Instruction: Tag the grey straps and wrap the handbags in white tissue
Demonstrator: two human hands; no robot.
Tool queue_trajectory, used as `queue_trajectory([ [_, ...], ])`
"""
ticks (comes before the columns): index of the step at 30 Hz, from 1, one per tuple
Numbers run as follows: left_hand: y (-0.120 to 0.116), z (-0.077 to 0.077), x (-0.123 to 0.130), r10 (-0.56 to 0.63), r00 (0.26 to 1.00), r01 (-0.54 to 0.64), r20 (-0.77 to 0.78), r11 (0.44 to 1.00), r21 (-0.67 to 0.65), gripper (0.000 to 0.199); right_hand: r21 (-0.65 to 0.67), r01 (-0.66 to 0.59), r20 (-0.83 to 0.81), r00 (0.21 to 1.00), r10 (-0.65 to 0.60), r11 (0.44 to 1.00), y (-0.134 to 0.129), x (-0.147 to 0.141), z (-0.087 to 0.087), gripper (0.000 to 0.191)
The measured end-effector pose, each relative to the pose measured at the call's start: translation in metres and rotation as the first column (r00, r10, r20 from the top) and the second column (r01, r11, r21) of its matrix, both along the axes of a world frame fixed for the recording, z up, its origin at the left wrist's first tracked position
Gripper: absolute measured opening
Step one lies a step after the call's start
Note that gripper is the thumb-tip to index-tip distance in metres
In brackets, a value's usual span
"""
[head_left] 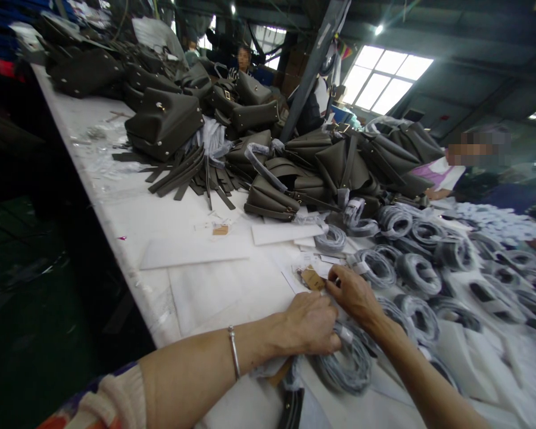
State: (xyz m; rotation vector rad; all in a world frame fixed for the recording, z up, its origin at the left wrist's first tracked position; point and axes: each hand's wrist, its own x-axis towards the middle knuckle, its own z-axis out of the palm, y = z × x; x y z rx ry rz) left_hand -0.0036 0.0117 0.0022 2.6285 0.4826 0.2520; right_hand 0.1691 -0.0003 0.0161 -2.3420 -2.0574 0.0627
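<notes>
My left hand [312, 325] is closed, knuckles up, over wrapped straps near the front of the table; whatever lies in its fingers is hidden. Just right of it, my right hand [354, 296] has its fingers pinched at the edge of a brown paper tag [313, 278], which lies among white tags. Below my hands is a coiled strap in clear plastic [351, 369]. A dark strap end [291, 408] sticks out under my left forearm, beside plastic wrapping.
Dark bags [165, 122] are heaped along the far side of the white table [125, 220]. Several wrapped strap coils [417, 274] cover the right side. White sheets [194, 253] and a small brown tag [220, 230] lie at left. A co-worker [438, 179] is at the right.
</notes>
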Motion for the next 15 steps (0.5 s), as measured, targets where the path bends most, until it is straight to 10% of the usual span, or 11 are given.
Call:
queue_trajectory([
  [15, 0.001, 0.002, 0.000, 0.011, 1.000, -0.011, -0.011, 1.000, 0.029, 0.032, -0.154, -0.009, 0.080, 0.997, 0.022, 0.988, 0.001, -0.006, 0.015, 0.011],
])
